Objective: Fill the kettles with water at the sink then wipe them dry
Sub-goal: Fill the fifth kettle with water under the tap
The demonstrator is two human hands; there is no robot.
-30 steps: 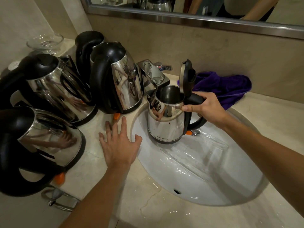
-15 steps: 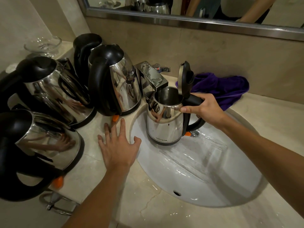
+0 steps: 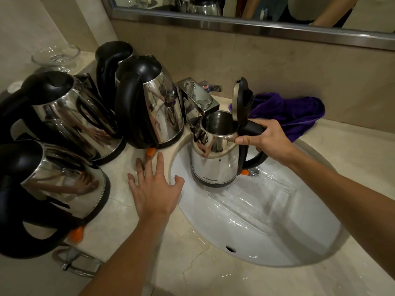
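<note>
1. The right hand [image 3: 269,140] gripped the black handle of the open kettle [image 3: 215,159], fingers curled over its top and the thumb by the rim.
2. That kettle stood upright in the sink [image 3: 267,221], lid raised, its mouth under the faucet [image 3: 197,99].
3. The left hand [image 3: 154,189] lay flat on the counter [image 3: 171,263], fingers spread, well apart from the kettle.
4. A purple cloth [image 3: 292,115] lay behind.

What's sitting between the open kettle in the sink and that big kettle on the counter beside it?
In the head view, the chrome faucet stands between them, its spout reaching over the open kettle from beside the big kettle.
</note>
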